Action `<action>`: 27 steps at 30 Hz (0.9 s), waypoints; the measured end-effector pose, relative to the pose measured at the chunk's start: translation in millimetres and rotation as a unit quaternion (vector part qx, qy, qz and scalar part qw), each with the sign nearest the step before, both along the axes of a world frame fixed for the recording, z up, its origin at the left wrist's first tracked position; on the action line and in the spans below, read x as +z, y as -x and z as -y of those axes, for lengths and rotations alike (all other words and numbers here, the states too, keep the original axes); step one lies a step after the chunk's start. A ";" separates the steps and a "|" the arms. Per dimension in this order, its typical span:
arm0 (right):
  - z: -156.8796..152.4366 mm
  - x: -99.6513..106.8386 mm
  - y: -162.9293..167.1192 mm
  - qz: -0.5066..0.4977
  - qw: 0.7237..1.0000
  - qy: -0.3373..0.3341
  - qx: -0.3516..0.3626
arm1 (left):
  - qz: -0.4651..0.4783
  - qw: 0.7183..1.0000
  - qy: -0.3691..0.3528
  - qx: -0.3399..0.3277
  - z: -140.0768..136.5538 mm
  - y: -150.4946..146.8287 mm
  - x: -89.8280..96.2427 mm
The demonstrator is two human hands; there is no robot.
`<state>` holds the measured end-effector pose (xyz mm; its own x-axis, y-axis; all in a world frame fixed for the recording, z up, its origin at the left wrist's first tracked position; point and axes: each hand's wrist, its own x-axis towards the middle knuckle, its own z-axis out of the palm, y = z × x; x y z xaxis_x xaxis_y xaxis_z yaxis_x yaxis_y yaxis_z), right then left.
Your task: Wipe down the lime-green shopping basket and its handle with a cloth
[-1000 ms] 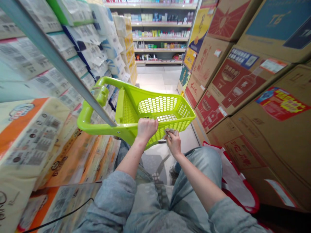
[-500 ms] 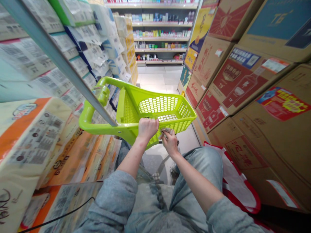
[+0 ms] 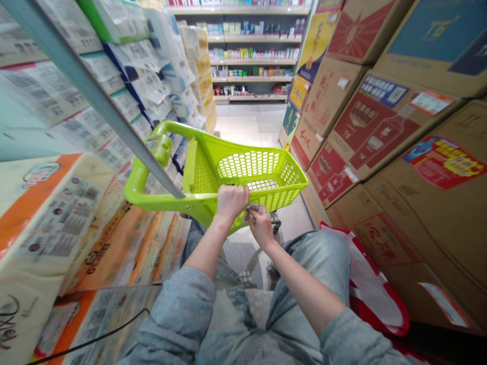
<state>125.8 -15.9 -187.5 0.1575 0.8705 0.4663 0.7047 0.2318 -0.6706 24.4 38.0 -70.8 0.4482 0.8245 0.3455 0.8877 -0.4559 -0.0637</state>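
- My left grip (image 3: 233, 202) is closed over the near rim of the green cart (image 3: 207, 144), which sits in front of me.
- My right grip (image 3: 262, 228) is pinched around a crumpled cloth (image 3: 257, 207), at the cart's near side, just below the rim.
- A metal pole (image 3: 95, 91) slants up leftward from the cart.
- Wrapped packs (image 3: 76, 213) are stacked left of the cart.
- Cardboard boxes (image 3: 380, 126) are piled right of the cart.
- A red and white bag (image 3: 369, 276) is right of the cart, nearer me.
- Stocked shelves (image 3: 253, 62) rise beyond the cart.
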 end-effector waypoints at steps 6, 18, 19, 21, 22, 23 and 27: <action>-6.6 -7.0 -0.2 0.056 0.998 0.016 0.018 | 0.002 1.000 0.004 -0.003 0.1 0.6 0.3; -9.8 -48.4 -54.0 0.026 0.999 0.011 -0.039 | 0.005 1.000 0.003 -0.005 -1.6 -0.1 -1.1; -13.2 -47.1 -52.2 0.026 0.999 0.014 -0.039 | 0.004 1.000 0.003 -0.005 -1.7 -0.2 -0.8; -18.3 -44.9 -46.5 0.024 0.998 0.019 -0.049 | 0.003 1.000 0.006 -0.003 -1.8 -0.4 -0.4; -19.4 -44.3 -43.4 0.021 0.998 0.020 -0.057 | 0.002 1.000 0.008 -0.001 -1.7 -0.5 -0.1; -19.2 -44.1 -40.5 0.018 0.998 0.019 -0.061 | 0.001 1.000 0.010 0.001 -1.7 -0.6 0.1; -8.2 -45.0 -36.0 0.007 0.999 0.014 -0.050 | -0.006 1.000 0.010 0.005 -1.0 -0.8 0.8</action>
<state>161.8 -7.7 -232.5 0.2382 0.8637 0.4442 0.7332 0.1400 -0.6654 25.2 39.0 -69.9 0.4444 0.8351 0.3242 0.8911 -0.4491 -0.0648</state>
